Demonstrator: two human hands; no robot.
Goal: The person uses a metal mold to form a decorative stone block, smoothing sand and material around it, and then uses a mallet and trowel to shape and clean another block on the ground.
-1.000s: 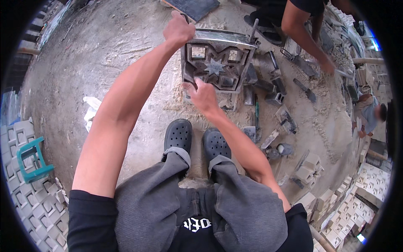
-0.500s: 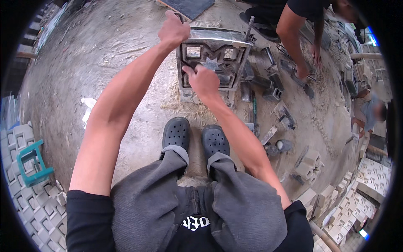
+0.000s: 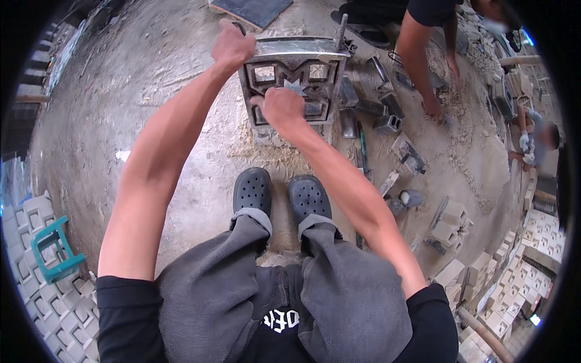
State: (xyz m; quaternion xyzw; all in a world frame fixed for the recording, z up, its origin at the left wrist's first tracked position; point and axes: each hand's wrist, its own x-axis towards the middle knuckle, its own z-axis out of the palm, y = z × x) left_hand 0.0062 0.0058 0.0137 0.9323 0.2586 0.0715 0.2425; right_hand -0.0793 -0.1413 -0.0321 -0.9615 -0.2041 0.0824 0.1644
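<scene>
One metal mould (image 3: 296,75) is at far centre, the left hand (image 3: 234,46) gripping its far-left corner, while the curled right hand (image 3: 282,109), its hold unclear, now covers more pattern, so work seems centred there.

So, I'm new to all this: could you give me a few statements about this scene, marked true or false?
1. The left hand is closed at the upper left corner of the metal frame. True.
2. The right hand is down beside the person's feet. False: it is at the frame's openwork front.
3. A co-worker's arm reaches toward the ground at the upper right. True.
4. The person wears white lace-up boots. False: the shoes are dark clogs with holes.
5. The plastic stool at the left is red. False: it is teal.
</scene>
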